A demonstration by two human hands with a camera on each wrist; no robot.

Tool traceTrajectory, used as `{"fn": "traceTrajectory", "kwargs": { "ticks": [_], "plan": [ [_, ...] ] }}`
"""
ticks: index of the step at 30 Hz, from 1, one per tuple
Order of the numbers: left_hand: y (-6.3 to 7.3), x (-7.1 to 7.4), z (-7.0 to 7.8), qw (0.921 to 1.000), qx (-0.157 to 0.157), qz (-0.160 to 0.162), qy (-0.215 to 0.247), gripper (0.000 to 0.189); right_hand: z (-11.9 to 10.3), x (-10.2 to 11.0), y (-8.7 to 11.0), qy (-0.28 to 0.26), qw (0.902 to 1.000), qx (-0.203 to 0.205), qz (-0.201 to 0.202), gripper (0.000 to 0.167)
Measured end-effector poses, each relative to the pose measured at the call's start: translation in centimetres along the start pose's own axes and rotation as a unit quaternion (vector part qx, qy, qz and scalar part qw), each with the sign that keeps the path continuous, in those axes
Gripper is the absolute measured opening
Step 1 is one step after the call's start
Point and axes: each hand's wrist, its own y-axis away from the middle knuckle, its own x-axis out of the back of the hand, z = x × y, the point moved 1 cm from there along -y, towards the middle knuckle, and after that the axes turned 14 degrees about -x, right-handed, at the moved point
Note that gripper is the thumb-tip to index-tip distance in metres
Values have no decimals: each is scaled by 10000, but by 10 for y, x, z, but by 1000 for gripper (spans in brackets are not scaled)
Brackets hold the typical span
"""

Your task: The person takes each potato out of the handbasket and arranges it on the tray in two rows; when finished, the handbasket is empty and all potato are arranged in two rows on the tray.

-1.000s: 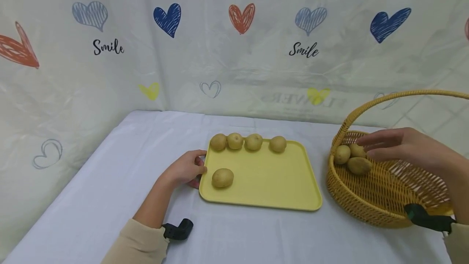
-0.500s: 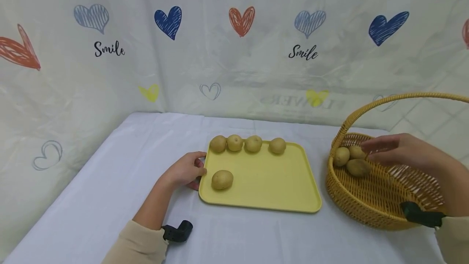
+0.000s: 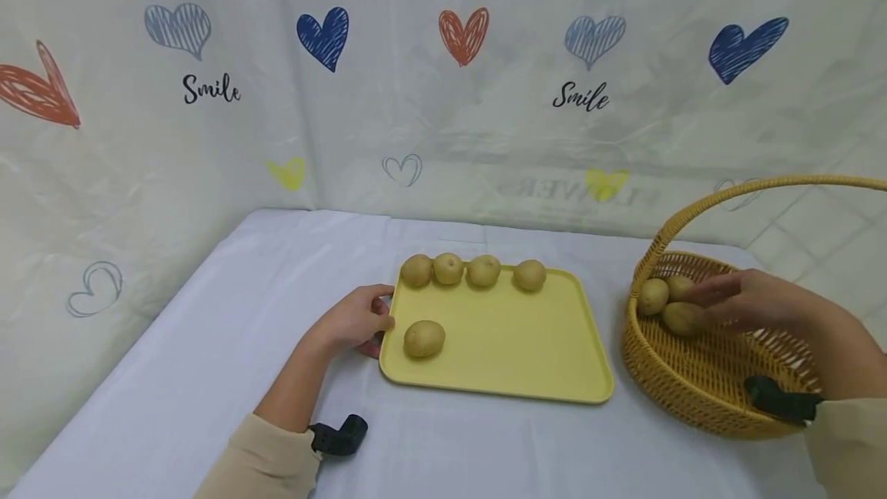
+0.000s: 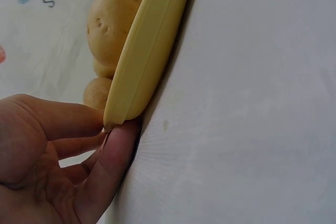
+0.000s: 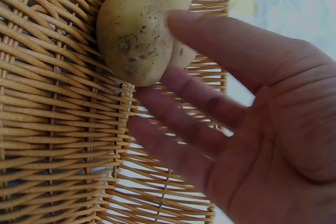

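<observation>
My left hand (image 3: 355, 319) pinches the left edge of a yellow tray (image 3: 506, 337). In the left wrist view, the tray's rim (image 4: 144, 51) sits between the digits of that hand. One potato (image 3: 424, 339) lies at the tray's front left, and several more (image 3: 483, 271) line its back edge. Over the wicker basket (image 3: 693, 399) at right, my right hand (image 3: 769, 303) reaches down with loosely bent fingers. Its fingertips are at a soil-specked potato (image 5: 135, 38), the thumb meeting its side in the right wrist view; whether they press is unclear. Two other potatoes sit beside it.
The basket's tall arched handle (image 3: 762, 187) rises behind the right hand and runs out of view. A white cloth (image 3: 485, 453) covers the table. Behind it hangs a pale curtain (image 3: 388, 98) printed with hearts and lettering.
My right hand has lowered into the basket and come closer to the front potato. The left hand stays at the tray's edge, and the tray's potatoes have not moved.
</observation>
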Motion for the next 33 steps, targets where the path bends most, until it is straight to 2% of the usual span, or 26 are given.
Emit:
{"fn": "traceTrajectory", "kwargs": {
  "ticks": [6,13,17,26,33],
  "plan": [
    [0,0,0,10000,-14,-18,-39,63,3,-8,-4,-89,9997,-28,-215,64],
    [2,0,2,10000,-38,-3,-35,63,-4,-11,-4,538,9984,48,187,58],
    [2,0,3,9999,-122,-34,7,63,-4,-11,-4,589,9979,76,245,57],
    [2,-1,2,9998,-152,-12,97,64,4,-11,-8,338,9994,62,95,59],
    [1,0,2,9999,-161,2,41,64,9,-8,-8,-278,9994,-59,-191,65]
  ]
}}
